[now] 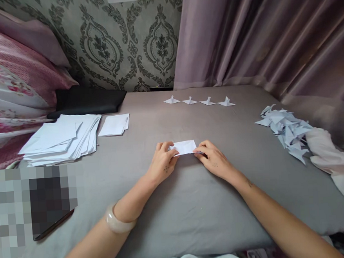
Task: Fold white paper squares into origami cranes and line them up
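A small white sheet of paper, folded into a wide rectangle, is held between my hands above the middle of the grey table cover. My left hand pinches its left end between thumb and fingers. At the other end, my right hand grips the lower right corner in the same way. Faint crease lines show on the paper's face. Beyond my hands, a row of several folded paper figures stands on the cover, each with a raised middle and pointed sides.
To the left lie a large stack of white paper and a smaller stack. A black folded item rests behind them. On the right, a heap of folded paper pieces touches a pale cloth. A blurred dark device lies lower left.
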Tool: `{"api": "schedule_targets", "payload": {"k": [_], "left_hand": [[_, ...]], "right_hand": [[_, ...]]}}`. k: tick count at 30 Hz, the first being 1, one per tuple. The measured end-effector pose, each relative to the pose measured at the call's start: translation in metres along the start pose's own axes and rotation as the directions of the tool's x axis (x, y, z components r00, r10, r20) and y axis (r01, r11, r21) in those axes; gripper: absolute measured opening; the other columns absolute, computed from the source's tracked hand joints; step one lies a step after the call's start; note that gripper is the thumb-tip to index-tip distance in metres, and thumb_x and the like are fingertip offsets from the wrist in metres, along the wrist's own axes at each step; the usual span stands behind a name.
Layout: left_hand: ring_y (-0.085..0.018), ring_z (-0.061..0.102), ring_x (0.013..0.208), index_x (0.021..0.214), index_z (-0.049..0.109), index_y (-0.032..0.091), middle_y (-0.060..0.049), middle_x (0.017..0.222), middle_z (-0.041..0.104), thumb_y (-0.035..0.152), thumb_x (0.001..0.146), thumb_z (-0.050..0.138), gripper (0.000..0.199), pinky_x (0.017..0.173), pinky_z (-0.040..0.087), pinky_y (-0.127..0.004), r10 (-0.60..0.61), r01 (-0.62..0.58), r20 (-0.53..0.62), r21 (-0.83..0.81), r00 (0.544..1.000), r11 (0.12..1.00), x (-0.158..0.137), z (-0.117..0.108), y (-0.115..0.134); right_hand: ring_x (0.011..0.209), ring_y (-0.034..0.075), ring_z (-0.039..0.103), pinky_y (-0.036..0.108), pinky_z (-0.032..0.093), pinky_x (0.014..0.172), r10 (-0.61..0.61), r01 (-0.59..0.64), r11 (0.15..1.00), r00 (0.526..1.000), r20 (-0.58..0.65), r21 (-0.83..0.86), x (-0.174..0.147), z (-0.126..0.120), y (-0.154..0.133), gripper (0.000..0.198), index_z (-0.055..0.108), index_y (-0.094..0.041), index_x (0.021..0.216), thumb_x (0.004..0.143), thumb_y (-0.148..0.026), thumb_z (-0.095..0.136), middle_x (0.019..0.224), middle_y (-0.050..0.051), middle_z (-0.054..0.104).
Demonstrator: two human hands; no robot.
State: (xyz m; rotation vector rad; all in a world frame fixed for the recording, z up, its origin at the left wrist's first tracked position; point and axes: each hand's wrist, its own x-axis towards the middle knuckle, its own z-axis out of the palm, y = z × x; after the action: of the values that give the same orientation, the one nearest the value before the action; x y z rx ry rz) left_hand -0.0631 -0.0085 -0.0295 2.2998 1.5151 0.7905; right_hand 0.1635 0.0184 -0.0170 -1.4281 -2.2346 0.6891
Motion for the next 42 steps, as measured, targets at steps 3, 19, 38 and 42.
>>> {"api": "schedule_targets", "payload": {"k": [3,19,38,42], "left_hand": [[-0.027,0.043,0.104,0.086,0.070,0.017,-0.012,0.116,0.055,0.029,0.091,0.051,0.022,0.089,0.045,-0.042,-0.119,0.117,-0.041,-0.034,0.992,0.993,-0.001,0.006,0.006],[-0.028,0.044,0.100,0.067,0.058,0.016,-0.014,0.111,0.053,0.034,0.089,0.054,0.029,0.088,0.044,-0.047,-0.320,0.321,-0.178,-0.020,0.931,0.947,0.002,0.019,0.003],[-0.025,0.046,0.098,0.108,0.052,0.018,-0.012,0.115,0.051,0.021,0.093,0.046,0.017,0.086,0.044,-0.043,-0.294,0.297,-0.046,0.082,0.955,0.951,0.000,0.000,0.006],[-0.026,0.046,0.109,0.110,0.055,0.018,-0.011,0.121,0.054,0.005,0.091,0.034,0.032,0.093,0.043,-0.042,-0.042,0.030,0.105,0.115,0.994,0.993,0.001,-0.002,0.007]], "right_hand": [[0.082,0.015,0.058,0.030,0.045,0.076,0.050,-0.050,0.998,0.999,-0.014,0.030,-0.001,0.002,0.000,0.023,0.069,-0.023,0.094,0.090,-0.034,0.049,0.105,0.005,0.057],[0.065,0.014,0.055,0.029,0.035,0.058,0.189,-0.211,0.965,0.971,-0.150,-0.154,0.020,0.013,-0.004,0.031,0.056,-0.021,0.070,0.086,-0.047,0.052,0.095,0.004,0.057],[0.070,0.015,0.057,0.029,0.042,0.064,0.214,-0.215,0.977,0.973,-0.089,-0.003,0.020,0.003,0.007,0.015,0.059,-0.023,0.084,0.083,-0.038,0.059,0.098,0.003,0.060],[0.078,0.016,0.061,0.029,0.044,0.066,0.138,-0.140,0.990,0.989,-0.057,-0.032,0.017,0.004,0.003,0.014,0.063,-0.026,0.096,0.089,-0.032,0.052,0.107,0.003,0.063]]}}
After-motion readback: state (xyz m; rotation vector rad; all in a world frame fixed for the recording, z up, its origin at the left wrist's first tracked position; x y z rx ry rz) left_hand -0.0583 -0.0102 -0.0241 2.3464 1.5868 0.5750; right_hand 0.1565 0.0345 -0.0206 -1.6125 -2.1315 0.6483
